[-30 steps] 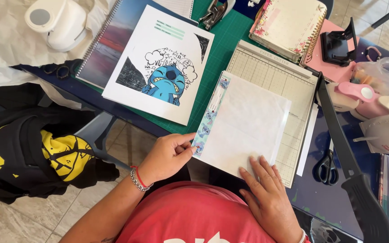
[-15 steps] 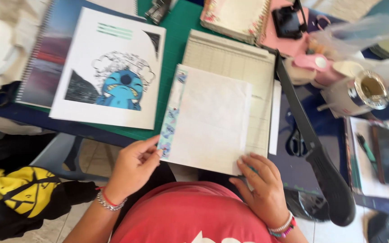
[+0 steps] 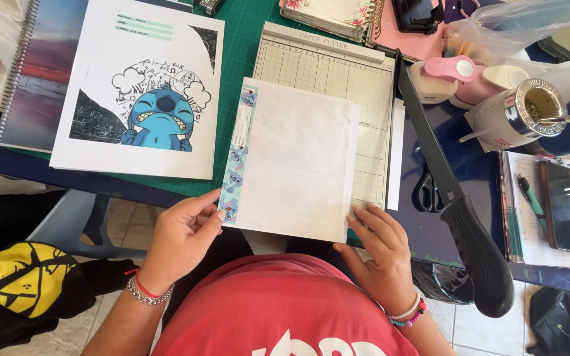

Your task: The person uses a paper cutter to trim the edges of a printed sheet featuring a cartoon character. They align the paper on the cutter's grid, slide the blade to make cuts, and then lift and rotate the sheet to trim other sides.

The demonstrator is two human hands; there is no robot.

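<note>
A white sheet (image 3: 298, 161) with a blue cartoon strip along its left edge lies on a beige paper cutter (image 3: 338, 72). My left hand (image 3: 183, 234) pinches the sheet's lower left corner at the strip. My right hand (image 3: 377, 254) rests with fingers spread on the sheet's lower right corner. The cutter's black blade arm (image 3: 453, 194) is swung out to the right, its handle hanging past the table edge.
A printed page with a blue cartoon creature (image 3: 143, 92) lies on a green cutting mat (image 3: 239, 39) beside a spiral notebook (image 3: 31, 72). Right of the cutter are black scissors (image 3: 427, 191), pink punches (image 3: 446, 72), a metal cup with a straw (image 3: 516, 115), a pen and phone.
The view has shifted left and closer over the table. Both hands stay on the sheet's lower corners; the sheet looks squarer to the cutter.
</note>
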